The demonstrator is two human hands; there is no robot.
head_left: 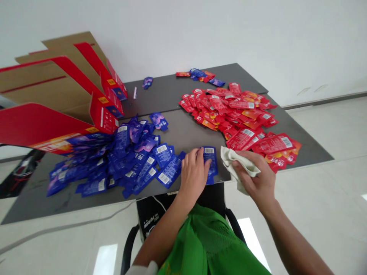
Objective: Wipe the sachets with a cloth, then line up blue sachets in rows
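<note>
My left hand [195, 179] rests at the table's front edge with its fingers on a blue foil sachet [210, 162], which is partly hidden beneath them. My right hand [256, 175] grips a crumpled cream cloth [237, 164] just in front of a heap of red sachets [229, 110]. A large spread of blue sachets [129, 160] lies to the left of my left hand. Both kinds of sachet carry white barcode patches. The dark grey table top [183, 130] shows between the two heaps.
Flattened red-and-brown cardboard cartons [57, 84] lean over the table's left side, overhanging the blue heap. A few mixed sachets [197, 74] lie at the far edge. A black chair back [129, 244] and green garment [206, 244] sit below the front edge.
</note>
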